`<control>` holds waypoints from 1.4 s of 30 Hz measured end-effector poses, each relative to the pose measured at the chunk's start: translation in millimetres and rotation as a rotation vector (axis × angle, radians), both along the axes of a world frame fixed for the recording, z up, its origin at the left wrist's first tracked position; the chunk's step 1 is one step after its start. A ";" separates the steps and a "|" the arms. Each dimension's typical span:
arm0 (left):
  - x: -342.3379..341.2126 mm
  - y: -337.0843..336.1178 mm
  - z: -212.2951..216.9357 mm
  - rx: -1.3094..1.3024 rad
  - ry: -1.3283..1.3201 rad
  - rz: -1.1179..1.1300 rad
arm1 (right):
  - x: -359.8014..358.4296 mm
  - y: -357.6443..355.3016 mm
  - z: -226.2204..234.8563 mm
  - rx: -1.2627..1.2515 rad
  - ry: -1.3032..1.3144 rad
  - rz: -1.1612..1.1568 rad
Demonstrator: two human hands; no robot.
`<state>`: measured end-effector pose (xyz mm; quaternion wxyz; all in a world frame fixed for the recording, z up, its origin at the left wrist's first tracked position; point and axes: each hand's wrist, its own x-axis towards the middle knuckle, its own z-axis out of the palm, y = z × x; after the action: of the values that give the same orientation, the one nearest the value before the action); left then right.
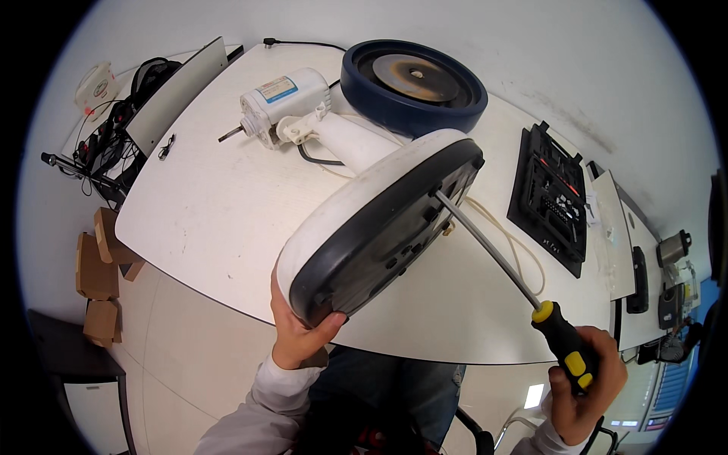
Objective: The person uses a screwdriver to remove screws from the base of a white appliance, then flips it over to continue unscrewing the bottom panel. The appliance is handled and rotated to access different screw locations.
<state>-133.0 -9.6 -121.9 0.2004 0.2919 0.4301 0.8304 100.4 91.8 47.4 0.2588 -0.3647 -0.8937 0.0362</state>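
Note:
My left hand (303, 330) grips the near end of a white appliance's oval base (334, 201), tilted up with its black underside (387, 246) facing right. A white neck (349, 144) joins the base to a motor head (284, 106) with a bare metal shaft, lying on the table. In my right hand (591, 379) is a screwdriver (493, 250) with a long shank and a black and yellow handle. Its tip is at the underside near the far end; whether it sits in a screw is too small to tell.
On the white table (205, 220), a dark blue round part (413, 114) with a discoloured metal disc stands behind the appliance. An open black tool case (553, 197) lies at the right. A pale cord (523, 250) loops beneath the screwdriver. Cardboard boxes (98, 265) stand at the left.

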 end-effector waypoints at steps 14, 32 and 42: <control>-1.7 -5.8 -7.9 -0.025 0.038 0.056 | -2.3 5.3 -13.0 0.259 -0.082 0.113; -1.8 -5.3 -10.0 -0.017 0.045 0.052 | 10.5 0.3 -10.7 0.406 -0.090 0.184; -0.6 13.4 10.1 0.195 0.484 0.761 | 24.1 -5.5 -30.1 0.453 0.084 0.109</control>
<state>-133.6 3.8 -111.7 -0.2534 0.3164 0.4608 0.7895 124.5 86.3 17.3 0.3689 -0.2466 -0.8857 -0.1364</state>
